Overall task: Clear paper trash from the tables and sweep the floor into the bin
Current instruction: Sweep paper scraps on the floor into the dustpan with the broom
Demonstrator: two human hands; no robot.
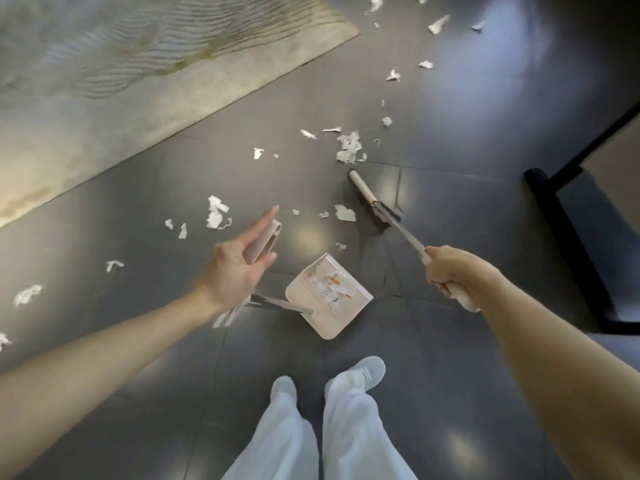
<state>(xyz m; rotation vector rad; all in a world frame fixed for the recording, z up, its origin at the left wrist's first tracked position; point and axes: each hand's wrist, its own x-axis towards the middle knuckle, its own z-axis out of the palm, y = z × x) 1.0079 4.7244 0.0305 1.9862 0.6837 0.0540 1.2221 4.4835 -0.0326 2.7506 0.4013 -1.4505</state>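
Note:
My right hand (450,271) grips the white handle of a broom, whose dark-bristled head (375,207) rests on the dark floor ahead. A beige long-handled dustpan (330,299) stands on the floor before my feet and holds some paper scraps. The top of its handle (268,237) lies against the straight fingers of my left hand (235,268), with the thumb beside it. Torn white paper scraps lie scattered over the floor, with one cluster (349,148) just beyond the broom head and another (216,213) to the left.
A pale patterned rug (104,81) covers the upper left. A black furniture frame (561,237) stands on the floor at the right. My legs in white trousers (332,427) and white shoes are at the bottom. More scraps lie at the far top right and along the left edge.

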